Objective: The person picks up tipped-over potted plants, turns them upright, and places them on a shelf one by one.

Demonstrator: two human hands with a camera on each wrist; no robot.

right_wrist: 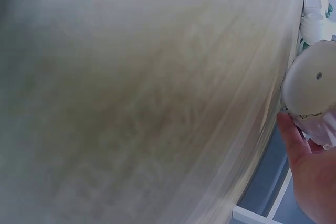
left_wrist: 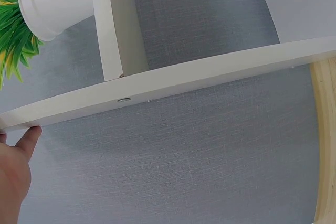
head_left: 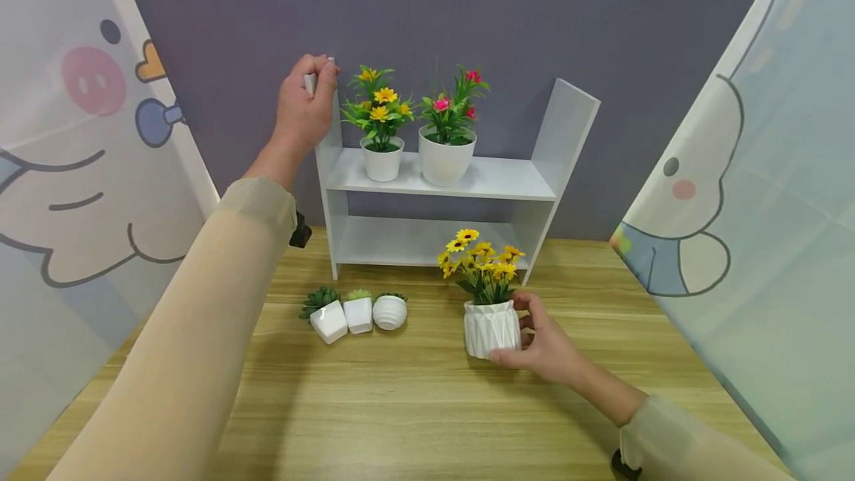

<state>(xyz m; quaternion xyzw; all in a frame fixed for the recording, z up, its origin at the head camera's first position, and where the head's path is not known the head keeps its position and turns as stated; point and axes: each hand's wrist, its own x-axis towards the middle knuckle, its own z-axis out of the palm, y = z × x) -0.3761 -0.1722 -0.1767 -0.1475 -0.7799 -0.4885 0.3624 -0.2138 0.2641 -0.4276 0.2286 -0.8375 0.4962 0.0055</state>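
My left hand (head_left: 303, 106) grips the top of the left side panel of a white two-tier shelf (head_left: 568, 132). In the left wrist view, my fingertips (left_wrist: 32, 136) touch the edge of that panel (left_wrist: 184, 80). Lower right, my right hand (head_left: 551, 347) holds a white ribbed pot (head_left: 493, 329) of yellow flowers (head_left: 484, 262) from its right side, thumb low and fingers higher up. The pot's round underside (right_wrist: 307, 85), with a small hole, faces the right wrist camera, so it is off the table. Its flowers overlap the lower tier in the head view.
On the upper tier stand a white pot with yellow flowers (head_left: 383, 163) and a larger one with pink flowers (head_left: 447, 158). Three small white pots of succulents (head_left: 358, 315) lie tipped on the wooden table (head_left: 381, 414). A grey wall (head_left: 501, 13) rises behind; printed curtains (head_left: 768, 258) flank both sides.
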